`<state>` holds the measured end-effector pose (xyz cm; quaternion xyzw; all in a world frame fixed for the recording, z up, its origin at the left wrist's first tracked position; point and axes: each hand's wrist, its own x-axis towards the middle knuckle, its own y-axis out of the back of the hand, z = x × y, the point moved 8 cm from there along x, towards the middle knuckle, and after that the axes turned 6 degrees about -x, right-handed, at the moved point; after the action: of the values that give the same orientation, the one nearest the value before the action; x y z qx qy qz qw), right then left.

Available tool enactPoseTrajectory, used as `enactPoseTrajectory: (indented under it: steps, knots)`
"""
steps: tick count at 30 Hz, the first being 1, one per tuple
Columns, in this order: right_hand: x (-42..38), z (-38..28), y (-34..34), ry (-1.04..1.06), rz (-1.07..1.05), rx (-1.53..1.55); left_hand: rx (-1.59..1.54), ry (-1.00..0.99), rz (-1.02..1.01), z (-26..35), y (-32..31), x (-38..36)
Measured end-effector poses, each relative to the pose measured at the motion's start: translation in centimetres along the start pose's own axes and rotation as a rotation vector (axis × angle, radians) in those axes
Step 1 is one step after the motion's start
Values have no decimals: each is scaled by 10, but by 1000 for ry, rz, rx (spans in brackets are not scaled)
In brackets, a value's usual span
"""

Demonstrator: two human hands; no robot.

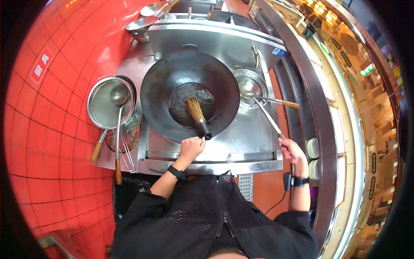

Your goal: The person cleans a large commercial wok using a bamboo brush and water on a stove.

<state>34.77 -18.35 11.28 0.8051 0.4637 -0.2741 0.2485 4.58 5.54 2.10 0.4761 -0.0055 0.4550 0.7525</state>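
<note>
A large dark wok (159,90) sits on the steel stove, with a little liquid in its bottom. Inside it a bristle brush (195,110) leans against the near side, its black handle over the rim. My left hand (192,147) is closed at the wok's near rim, just left of the brush handle; the part it grips is hidden by the fingers. My right hand (291,150) is closed round the handle end of a long ladle (251,87). The ladle's bowl rests over a round steel pot (263,80) right of the wok.
At the left stand a strainer pot (101,110) with another ladle (119,96) across it and a wire skimmer (134,136). A steel splash panel (207,36) rises behind the wok. A wooden-handled tool (290,103) sticks out rightward. Stacked dishes (313,148) stand right of my right hand.
</note>
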Motion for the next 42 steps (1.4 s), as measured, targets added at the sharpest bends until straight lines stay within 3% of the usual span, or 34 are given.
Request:
enactPoseTrajectory:
  steps: [9,18,22,25,26,28,32,36,38,42]
  knots:
    - [-82,23,-43,-133,20,48,-54,-11,-72,-3,-5,-1]
    - [-73,27,-110,-180,-98,-74,-121,2,-78,-4,-2,1]
    - [-41,20,-140,-97,-85,-225,-113,5,-74,-3,0,0]
    - [-12,-1,-139,335,243,-838,-89,-21,-73,-2,-1,0]
    - [-9,-3,-145,338,237,-836,-83,-18,-74,-2,-1,-1]
    - [-16,-23,-152,523,437,-1004,-84,-24,-67,-2,0,0]
    - [-11,-24,-141,560,560,-1111,-53,-21,-79,-1,-3,0]
    - [-4,-15,-126,663,516,-1060,-47,-16,-57,-1,-3,0]
    - [12,21,-124,89,-18,-177,-38,-17,-68,0,-2,-1]
    - [4,16,-104,18,-221,238,8,2,-62,2,1,2]
